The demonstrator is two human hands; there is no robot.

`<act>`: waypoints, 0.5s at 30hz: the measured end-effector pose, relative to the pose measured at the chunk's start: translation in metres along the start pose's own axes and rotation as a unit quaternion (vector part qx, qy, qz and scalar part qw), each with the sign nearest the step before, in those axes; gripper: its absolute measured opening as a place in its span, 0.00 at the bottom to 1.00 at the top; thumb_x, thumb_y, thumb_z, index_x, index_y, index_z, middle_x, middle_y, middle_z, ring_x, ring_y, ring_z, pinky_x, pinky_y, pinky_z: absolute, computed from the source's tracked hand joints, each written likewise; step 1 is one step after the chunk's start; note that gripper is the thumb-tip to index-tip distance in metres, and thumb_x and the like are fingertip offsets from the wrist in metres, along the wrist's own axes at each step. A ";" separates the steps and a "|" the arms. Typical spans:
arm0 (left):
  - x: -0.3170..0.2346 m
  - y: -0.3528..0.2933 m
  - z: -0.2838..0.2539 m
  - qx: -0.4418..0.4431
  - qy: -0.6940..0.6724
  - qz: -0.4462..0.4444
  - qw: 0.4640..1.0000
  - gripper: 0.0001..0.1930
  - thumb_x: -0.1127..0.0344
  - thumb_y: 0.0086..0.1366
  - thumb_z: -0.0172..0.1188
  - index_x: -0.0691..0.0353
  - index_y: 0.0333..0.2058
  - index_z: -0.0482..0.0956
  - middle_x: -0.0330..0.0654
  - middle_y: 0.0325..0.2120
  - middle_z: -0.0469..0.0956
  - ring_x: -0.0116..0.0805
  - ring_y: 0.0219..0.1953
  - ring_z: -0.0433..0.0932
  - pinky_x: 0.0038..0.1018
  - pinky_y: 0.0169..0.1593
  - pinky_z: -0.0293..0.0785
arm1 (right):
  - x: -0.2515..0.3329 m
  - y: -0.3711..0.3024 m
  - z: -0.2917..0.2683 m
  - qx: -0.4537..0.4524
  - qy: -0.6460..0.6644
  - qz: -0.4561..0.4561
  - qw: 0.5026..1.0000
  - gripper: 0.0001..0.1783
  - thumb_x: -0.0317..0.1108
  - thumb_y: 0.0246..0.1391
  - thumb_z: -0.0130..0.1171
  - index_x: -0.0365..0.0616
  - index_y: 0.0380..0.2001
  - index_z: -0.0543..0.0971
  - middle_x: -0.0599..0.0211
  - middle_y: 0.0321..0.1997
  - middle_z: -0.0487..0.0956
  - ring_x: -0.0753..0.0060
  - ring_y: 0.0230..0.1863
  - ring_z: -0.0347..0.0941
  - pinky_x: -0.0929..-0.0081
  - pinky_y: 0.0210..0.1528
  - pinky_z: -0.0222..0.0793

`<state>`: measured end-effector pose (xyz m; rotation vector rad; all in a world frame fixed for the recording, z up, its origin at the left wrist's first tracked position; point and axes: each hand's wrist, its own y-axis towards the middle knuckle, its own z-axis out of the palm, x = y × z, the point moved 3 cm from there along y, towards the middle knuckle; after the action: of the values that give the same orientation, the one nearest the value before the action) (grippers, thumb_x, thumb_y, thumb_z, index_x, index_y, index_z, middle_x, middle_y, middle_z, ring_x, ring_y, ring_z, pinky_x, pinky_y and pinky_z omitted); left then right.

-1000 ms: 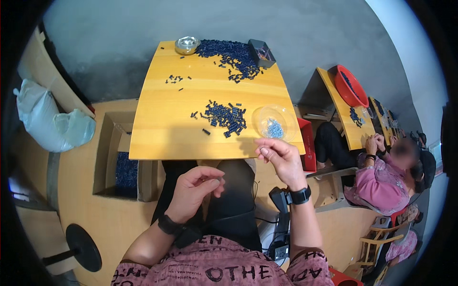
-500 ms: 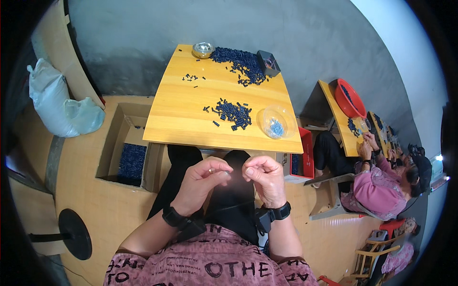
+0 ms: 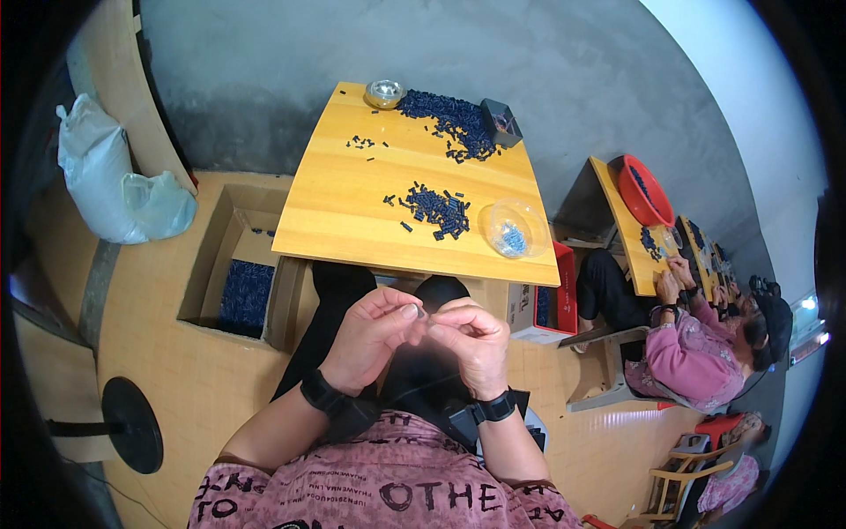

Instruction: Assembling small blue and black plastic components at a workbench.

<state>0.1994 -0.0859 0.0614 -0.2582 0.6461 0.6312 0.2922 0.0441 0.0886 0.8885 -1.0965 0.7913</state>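
Observation:
Above my lap, just short of the table's near edge, my left hand (image 3: 368,339) and my right hand (image 3: 471,342) meet with fingertips pinched. A small dark piece (image 3: 421,311) shows at the left thumb and finger; its kind is too small to make out. What the right fingertips pinch, if anything, is hidden. Beyond them on the yellow table (image 3: 344,212) lies a loose pile of small dark blue parts (image 3: 434,210). Right of that pile stands a clear round bowl (image 3: 518,216) with small light blue pieces (image 3: 509,238) in it.
At the table's back are a larger heap of dark parts (image 3: 454,119), a lidded clear bowl (image 3: 385,93) and a black box (image 3: 500,122). A cardboard box (image 3: 198,295) stands at floor left, a red box (image 3: 565,291) at right. A co-worker (image 3: 696,353) sits further right.
My right hand has moved left to my left hand, so the fingertips that were apart now meet. The whole view has shifted slightly.

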 end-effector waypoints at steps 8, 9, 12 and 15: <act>0.014 0.003 -0.013 0.002 -0.076 -0.016 0.997 0.02 0.74 0.68 0.58 0.61 0.37 0.78 0.42 0.33 0.81 0.28 0.32 0.77 0.26 0.37 0.74 | 0.000 0.003 0.004 -0.017 -0.102 -0.033 0.994 0.08 0.15 0.47 0.67 0.35 0.33 0.84 0.63 0.37 0.79 0.74 0.39 0.75 0.79 0.43 0.72; 0.014 0.003 -0.013 0.000 -0.076 -0.016 0.997 0.02 0.75 0.68 0.58 0.61 0.37 0.78 0.42 0.33 0.81 0.28 0.32 0.77 0.26 0.37 0.74 | 0.000 0.003 0.004 -0.018 -0.112 -0.037 0.993 0.08 0.15 0.47 0.67 0.35 0.32 0.84 0.63 0.36 0.79 0.74 0.39 0.75 0.79 0.42 0.72; 0.013 0.003 -0.014 0.003 -0.061 -0.013 0.998 0.02 0.75 0.67 0.58 0.62 0.37 0.78 0.42 0.33 0.81 0.28 0.32 0.77 0.26 0.37 0.74 | 0.001 0.004 0.004 -0.019 -0.120 -0.045 0.992 0.08 0.15 0.47 0.67 0.35 0.32 0.83 0.64 0.35 0.79 0.74 0.39 0.75 0.79 0.42 0.72; 0.010 0.002 -0.012 0.014 -0.025 -0.006 1.000 0.02 0.76 0.67 0.58 0.62 0.37 0.79 0.42 0.32 0.80 0.28 0.32 0.77 0.25 0.38 0.74 | 0.004 0.004 0.003 0.002 -0.174 -0.064 0.983 0.08 0.15 0.47 0.67 0.35 0.31 0.83 0.64 0.34 0.79 0.74 0.38 0.75 0.80 0.42 0.72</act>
<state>0.1981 -0.0845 0.0454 -0.2184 0.6048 0.6150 0.2882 0.0441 0.0934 1.1178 -1.3268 0.5418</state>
